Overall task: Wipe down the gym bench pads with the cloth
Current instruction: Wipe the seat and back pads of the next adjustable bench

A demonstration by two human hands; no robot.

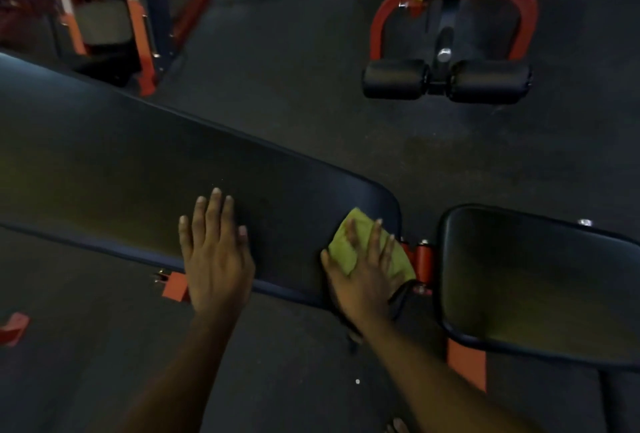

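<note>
Cloth (342, 253), yellow-green, lay on the right end of the long bench pad (138, 162), lower centre of frame, where our right hand (360, 280) pressed it flat with straight, spread fingers. Our left hand (216, 256) rested flat on that pad, fingers straight.

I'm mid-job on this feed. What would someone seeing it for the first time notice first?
The yellow-green cloth is the brightest thing, pressed flat under the right hand at the right end of the long dark back pad. The left hand lies flat on the same pad, further left. Beyond an orange-red bracket to the right sits the smaller seat pad, with no hand on it.
</note>
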